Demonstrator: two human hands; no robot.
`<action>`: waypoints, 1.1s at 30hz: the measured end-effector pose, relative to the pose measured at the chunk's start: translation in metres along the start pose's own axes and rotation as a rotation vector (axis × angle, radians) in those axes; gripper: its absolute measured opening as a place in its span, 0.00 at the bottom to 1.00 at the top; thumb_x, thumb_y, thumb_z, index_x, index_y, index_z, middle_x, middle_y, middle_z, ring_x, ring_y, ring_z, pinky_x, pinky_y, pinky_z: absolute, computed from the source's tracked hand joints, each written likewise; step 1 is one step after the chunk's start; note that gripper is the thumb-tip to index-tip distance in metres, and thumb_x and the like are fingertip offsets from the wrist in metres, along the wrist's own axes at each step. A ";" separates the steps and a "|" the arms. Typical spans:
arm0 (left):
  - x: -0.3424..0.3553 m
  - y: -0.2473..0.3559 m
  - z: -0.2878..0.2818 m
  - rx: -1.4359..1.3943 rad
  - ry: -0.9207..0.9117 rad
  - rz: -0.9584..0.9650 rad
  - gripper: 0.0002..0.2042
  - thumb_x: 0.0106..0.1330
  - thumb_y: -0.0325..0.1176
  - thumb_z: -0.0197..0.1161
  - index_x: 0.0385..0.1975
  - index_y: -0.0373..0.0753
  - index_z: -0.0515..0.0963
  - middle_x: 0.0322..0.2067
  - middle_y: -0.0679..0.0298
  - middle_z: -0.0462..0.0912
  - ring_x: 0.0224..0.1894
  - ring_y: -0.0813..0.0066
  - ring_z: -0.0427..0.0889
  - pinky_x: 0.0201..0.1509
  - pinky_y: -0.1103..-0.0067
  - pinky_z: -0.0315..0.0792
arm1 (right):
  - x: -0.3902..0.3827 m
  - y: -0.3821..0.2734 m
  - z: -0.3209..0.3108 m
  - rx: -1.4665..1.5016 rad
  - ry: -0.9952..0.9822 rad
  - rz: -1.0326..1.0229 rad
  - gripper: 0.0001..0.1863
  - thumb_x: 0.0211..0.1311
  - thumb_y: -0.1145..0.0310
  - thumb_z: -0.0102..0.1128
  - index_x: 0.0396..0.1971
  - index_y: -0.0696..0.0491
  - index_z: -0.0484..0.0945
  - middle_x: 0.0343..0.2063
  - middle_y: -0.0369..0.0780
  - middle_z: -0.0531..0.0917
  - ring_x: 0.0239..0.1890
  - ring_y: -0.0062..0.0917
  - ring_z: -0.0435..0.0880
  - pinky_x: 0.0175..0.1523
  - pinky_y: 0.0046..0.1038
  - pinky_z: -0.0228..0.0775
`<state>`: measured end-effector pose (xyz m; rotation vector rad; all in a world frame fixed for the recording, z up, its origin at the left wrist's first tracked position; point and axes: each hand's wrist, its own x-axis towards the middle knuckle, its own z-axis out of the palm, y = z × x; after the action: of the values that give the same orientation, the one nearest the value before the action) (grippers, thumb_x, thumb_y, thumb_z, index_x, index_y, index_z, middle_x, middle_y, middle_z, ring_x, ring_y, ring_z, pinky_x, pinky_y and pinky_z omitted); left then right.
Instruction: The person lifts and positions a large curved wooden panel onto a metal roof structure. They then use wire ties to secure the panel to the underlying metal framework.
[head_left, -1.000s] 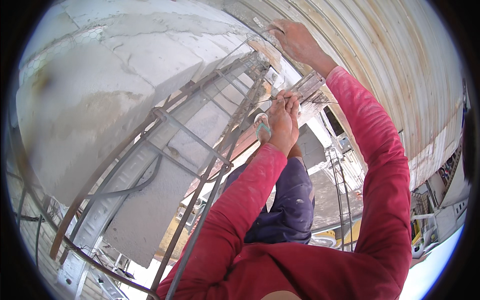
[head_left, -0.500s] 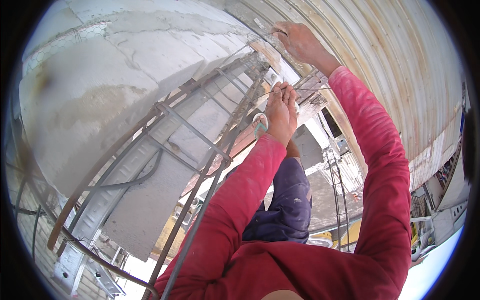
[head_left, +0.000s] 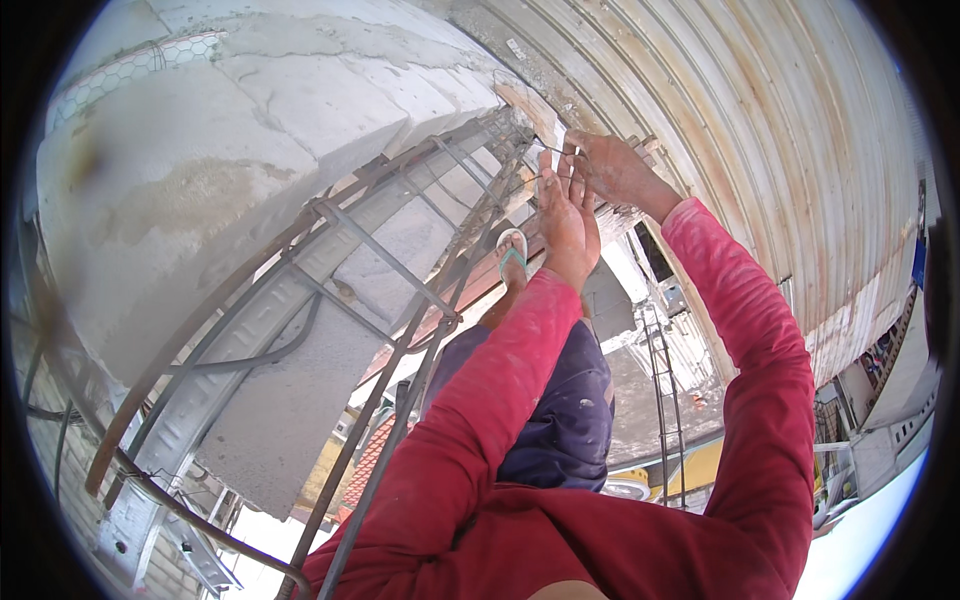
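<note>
My right hand (head_left: 622,174) pinches a thin dark tie wire (head_left: 552,149) near the top of a rebar cage (head_left: 372,250). My left hand (head_left: 568,228) is raised just left of it, palm up, its long fingers nearly straight. The wire runs at those fingers, and the thumb appears to press it. Both hands are close together, the right fingertips almost touching the left ones. The cage's upper end lies left of my hands, its bars and stirrups slanting down to the lower left.
A grey concrete block wall (head_left: 290,110) curves along the left. Rusty corrugated metal sheeting (head_left: 740,130) fills the upper right. Below me are my foot in a flip-flop (head_left: 512,252), a thin upright bar frame (head_left: 668,400) and a lower concrete surface (head_left: 650,420).
My right hand has come down and in toward my left hand, bringing the wire with it. My left hand has shifted slightly. My legs and sandalled foot show at a different angle.
</note>
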<state>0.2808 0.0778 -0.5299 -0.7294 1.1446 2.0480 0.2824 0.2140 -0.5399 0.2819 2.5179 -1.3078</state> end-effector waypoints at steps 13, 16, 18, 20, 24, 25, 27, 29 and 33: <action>-0.091 0.007 -0.113 0.995 0.007 0.053 0.19 0.80 0.45 0.45 0.54 0.36 0.74 0.38 0.60 0.81 0.39 0.65 0.79 0.48 0.70 0.72 | 0.209 -0.011 -0.046 -0.287 0.485 -0.005 0.13 0.63 0.67 0.50 0.36 0.56 0.83 0.36 0.52 0.85 0.41 0.49 0.84 0.47 0.45 0.74; -0.100 0.032 -0.170 1.331 0.018 0.236 0.19 0.80 0.45 0.45 0.52 0.35 0.76 0.38 0.57 0.82 0.40 0.63 0.80 0.47 0.71 0.72 | 0.253 -0.028 -0.037 -0.221 0.531 -0.090 0.12 0.62 0.69 0.50 0.34 0.55 0.84 0.35 0.52 0.85 0.40 0.49 0.85 0.45 0.48 0.75; -0.102 0.048 -0.214 1.462 0.077 0.333 0.19 0.80 0.45 0.45 0.49 0.36 0.77 0.38 0.56 0.83 0.39 0.62 0.81 0.46 0.71 0.72 | 0.270 -0.052 -0.022 -0.077 0.600 -0.203 0.11 0.62 0.69 0.51 0.36 0.55 0.83 0.33 0.52 0.85 0.40 0.48 0.85 0.44 0.48 0.75; -0.090 0.074 -0.234 1.588 0.087 0.389 0.20 0.80 0.45 0.45 0.46 0.35 0.79 0.37 0.53 0.84 0.39 0.60 0.82 0.46 0.68 0.73 | 0.296 -0.046 -0.018 -0.156 0.634 -0.180 0.12 0.61 0.69 0.53 0.39 0.54 0.83 0.33 0.51 0.85 0.40 0.48 0.85 0.45 0.48 0.75; -0.071 0.112 -0.254 1.602 0.356 0.193 0.19 0.79 0.44 0.46 0.46 0.37 0.82 0.36 0.48 0.84 0.36 0.55 0.81 0.43 0.67 0.72 | 0.302 -0.098 -0.009 -0.183 0.436 -0.205 0.15 0.61 0.68 0.56 0.47 0.55 0.80 0.36 0.49 0.85 0.43 0.46 0.84 0.48 0.44 0.75; -0.062 0.114 -0.279 1.635 0.440 0.139 0.19 0.79 0.44 0.46 0.46 0.38 0.82 0.36 0.48 0.84 0.36 0.55 0.81 0.43 0.67 0.72 | 0.298 -0.117 -0.006 -0.268 0.437 -0.246 0.13 0.64 0.68 0.55 0.46 0.53 0.80 0.36 0.46 0.85 0.43 0.43 0.85 0.47 0.42 0.76; -0.055 0.120 -0.296 1.821 0.408 0.215 0.18 0.79 0.41 0.44 0.50 0.43 0.82 0.42 0.51 0.85 0.36 0.55 0.82 0.42 0.66 0.72 | 0.292 -0.131 0.001 -0.439 0.433 -0.294 0.10 0.69 0.67 0.52 0.44 0.50 0.81 0.36 0.42 0.87 0.43 0.36 0.87 0.45 0.38 0.78; -0.043 0.124 -0.308 1.943 0.397 0.383 0.17 0.78 0.39 0.44 0.52 0.46 0.81 0.44 0.51 0.84 0.39 0.55 0.82 0.44 0.64 0.72 | 0.291 -0.126 0.001 -0.462 0.479 -0.301 0.10 0.68 0.68 0.53 0.43 0.49 0.81 0.36 0.39 0.87 0.44 0.34 0.87 0.46 0.37 0.77; -0.025 0.132 -0.346 2.171 0.404 0.278 0.16 0.77 0.34 0.45 0.59 0.44 0.74 0.48 0.52 0.82 0.51 0.55 0.81 0.53 0.66 0.73 | 0.291 -0.135 -0.004 -0.530 0.508 -0.392 0.08 0.67 0.69 0.54 0.41 0.48 0.82 0.35 0.37 0.87 0.44 0.33 0.87 0.46 0.35 0.77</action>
<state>0.2443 -0.2838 -0.6043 0.2513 2.6551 -0.1231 -0.0324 0.1524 -0.5335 -0.0075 3.3650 -0.6711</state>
